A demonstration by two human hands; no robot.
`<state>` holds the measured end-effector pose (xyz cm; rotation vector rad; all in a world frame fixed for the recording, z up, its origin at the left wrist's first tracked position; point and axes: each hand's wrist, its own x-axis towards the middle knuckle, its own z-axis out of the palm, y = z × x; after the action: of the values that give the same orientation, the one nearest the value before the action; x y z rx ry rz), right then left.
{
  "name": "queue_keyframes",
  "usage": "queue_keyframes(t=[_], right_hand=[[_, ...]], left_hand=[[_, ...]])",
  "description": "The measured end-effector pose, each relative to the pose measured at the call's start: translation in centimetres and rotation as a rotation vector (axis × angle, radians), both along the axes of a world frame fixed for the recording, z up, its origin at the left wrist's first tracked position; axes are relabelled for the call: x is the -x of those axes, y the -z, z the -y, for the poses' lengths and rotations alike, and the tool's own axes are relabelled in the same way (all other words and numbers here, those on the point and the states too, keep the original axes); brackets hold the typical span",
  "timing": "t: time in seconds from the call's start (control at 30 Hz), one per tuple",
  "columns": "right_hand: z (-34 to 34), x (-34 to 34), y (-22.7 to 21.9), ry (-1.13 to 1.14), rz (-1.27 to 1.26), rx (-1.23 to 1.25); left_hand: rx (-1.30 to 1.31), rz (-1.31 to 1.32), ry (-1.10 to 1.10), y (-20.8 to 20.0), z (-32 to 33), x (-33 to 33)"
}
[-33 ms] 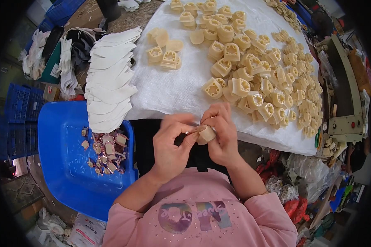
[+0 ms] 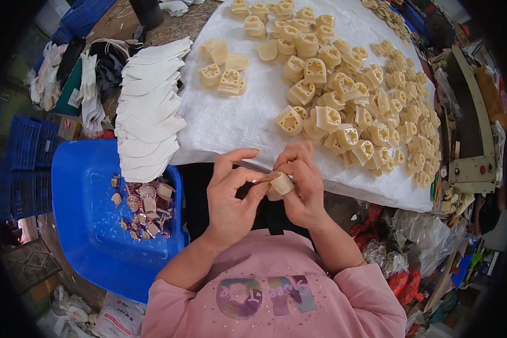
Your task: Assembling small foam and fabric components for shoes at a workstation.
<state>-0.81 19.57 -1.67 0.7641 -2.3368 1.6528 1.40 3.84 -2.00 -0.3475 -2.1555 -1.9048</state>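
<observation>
Close to my body, below the table's front edge, my right hand [image 2: 303,191] grips a small cream shoe heel [image 2: 284,183] with its fingers closed around it. My left hand [image 2: 231,197] is closed in a pinch at the heel's left side, its thumb and forefinger on a thin brownish-pink covering piece [image 2: 274,176]. The other left fingers are raised and loosely bent. How far the thin piece wraps the heel is hidden by my fingers. Beyond my hands, a large pile of similar cream heels [image 2: 343,101] covers the right part of the white sheet [image 2: 231,124].
A fanned stack of white, insole-shaped pieces [image 2: 149,107] lies along the table's left edge, overhanging a blue bin [image 2: 90,225]. Shiny pinkish pieces [image 2: 146,208] lie in that bin. A small group of heels [image 2: 230,82] sits at the table's upper left. Plastic bags [image 2: 419,236] crowd the right side.
My left hand's raised fingers were blurred by motion and now hold still, the forefinger stretched a little higher. The heel stays in my right hand.
</observation>
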Motion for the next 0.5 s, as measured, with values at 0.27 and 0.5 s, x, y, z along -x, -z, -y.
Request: queue_keyframes(t=[0.27, 0.5], right_hand=[[-1.5, 0.8, -1.2, -0.284, 0.669, 0.338], [-1.3, 0.7, -0.9, -0.072, 0.153, 0.224]], left_hand=[[0.148, -0.317, 0.006, 0.0, 1.0, 0.6], [0.140, -0.166, 0.208, -0.1, 2.4, 0.4]])
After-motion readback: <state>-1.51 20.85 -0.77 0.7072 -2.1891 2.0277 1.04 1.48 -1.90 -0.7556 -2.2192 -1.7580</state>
